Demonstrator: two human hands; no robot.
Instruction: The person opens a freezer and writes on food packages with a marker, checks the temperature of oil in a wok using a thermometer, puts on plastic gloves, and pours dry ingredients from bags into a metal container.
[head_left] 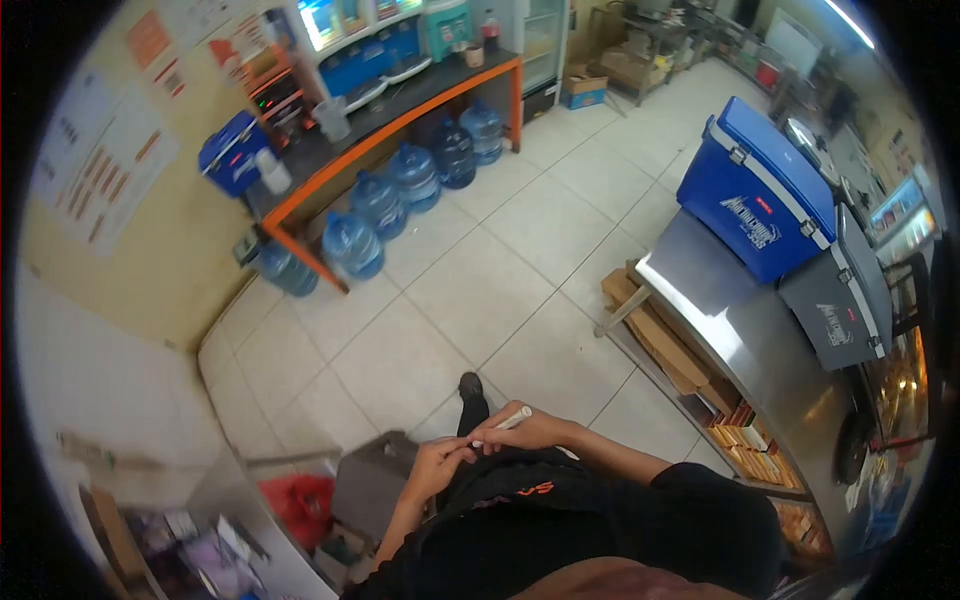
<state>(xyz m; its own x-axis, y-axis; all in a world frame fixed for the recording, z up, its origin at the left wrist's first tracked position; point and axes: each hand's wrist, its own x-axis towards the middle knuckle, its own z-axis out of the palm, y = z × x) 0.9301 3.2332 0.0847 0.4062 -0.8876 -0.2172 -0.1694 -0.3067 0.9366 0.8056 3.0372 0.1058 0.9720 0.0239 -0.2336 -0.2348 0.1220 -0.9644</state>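
Note:
A white marker-like pen (516, 418) slants through the fingers of my right hand (520, 433), its upper end sticking out above the knuckles. Close in front of my waist, my left hand (436, 467) meets the right at the pen's lower end. The left fingers are pinched together. Whatever they hold there is too small to make out. Both hands are over my dark apron, beside a black shoe (470, 384) on the tiles.
To the right, a steel counter (690, 262) carries a blue cooler (765, 190) and a grey cooler (838, 300). Large water bottles (378, 205) stand under an orange-edged table (390, 125). At lower left are a grey bin (372, 478), a red bag (298, 508) and a cluttered shelf (270, 535).

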